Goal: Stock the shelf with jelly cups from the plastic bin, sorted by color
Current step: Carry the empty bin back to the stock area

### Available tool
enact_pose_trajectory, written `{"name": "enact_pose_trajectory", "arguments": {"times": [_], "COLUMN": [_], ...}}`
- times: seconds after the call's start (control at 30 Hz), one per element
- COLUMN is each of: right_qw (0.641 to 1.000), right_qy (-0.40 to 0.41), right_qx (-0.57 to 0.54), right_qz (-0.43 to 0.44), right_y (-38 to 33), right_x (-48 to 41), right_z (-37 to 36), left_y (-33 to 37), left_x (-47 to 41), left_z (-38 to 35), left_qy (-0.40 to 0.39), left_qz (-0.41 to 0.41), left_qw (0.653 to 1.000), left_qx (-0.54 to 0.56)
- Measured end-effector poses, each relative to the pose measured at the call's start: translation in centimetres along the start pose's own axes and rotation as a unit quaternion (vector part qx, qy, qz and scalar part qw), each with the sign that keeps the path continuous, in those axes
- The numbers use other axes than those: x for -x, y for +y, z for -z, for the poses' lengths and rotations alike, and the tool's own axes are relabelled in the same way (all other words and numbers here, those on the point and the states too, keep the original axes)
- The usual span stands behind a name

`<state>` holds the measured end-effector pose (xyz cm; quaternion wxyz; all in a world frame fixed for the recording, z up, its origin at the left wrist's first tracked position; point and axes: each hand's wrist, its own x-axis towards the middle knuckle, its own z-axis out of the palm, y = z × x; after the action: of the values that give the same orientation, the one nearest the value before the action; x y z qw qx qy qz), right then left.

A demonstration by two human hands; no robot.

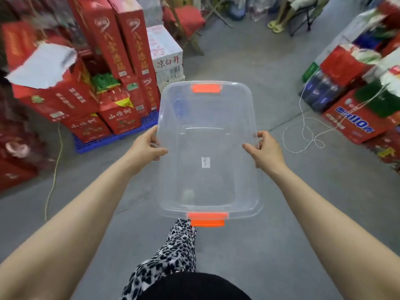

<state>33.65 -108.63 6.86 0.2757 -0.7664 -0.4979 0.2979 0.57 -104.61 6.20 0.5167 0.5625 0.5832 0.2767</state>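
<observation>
Several red cardboard cartons (112,83) are sitting well beyond the left hand (145,151), whose fingers are curling round the left rim of a clear rectangular plastic bin with orange latches (207,180), which is hanging between both sets of fingers. The right hand (267,151) is gripping the opposite rim; loose white string (283,138) is lying beyond its knuckles.

Left grip (145,148); right grip (268,150); both clasping

The floor (249,61) is grey concrete. Red cartons (121,40) stand on a blue pallet (88,146) at left. Boxes (355,126) and loose string (283,137) lie right.
</observation>
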Motion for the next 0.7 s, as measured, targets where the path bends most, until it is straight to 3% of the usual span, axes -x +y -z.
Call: {"name": "enact_pose_trajectory", "arguments": {"times": [0.3, 0.57, 0.7], "right_qw": [0.999, 0.994, 0.987], "right_qy": [-0.012, -0.065, -0.113], "right_qx": [0.041, 0.045, 0.065], "right_qz": [0.015, 0.074, 0.093], "right_y": [-9.2, -15.9, -19.6], "right_x": [-29.2, -54.8, -67.0], "right_z": [1.2, -0.7, -3.0], "left_y": [8.5, 13.3, 14.4], "left_x": [-27.2, -48.6, -57.9], "left_z": [3.1, 5.6, 7.2], "left_qy": [0.005, 0.069, 0.118], "left_qz": [0.015, 0.002, 0.040], "left_qw": [1.000, 0.997, 0.991], "left_qx": [0.002, -0.023, -0.038]}}
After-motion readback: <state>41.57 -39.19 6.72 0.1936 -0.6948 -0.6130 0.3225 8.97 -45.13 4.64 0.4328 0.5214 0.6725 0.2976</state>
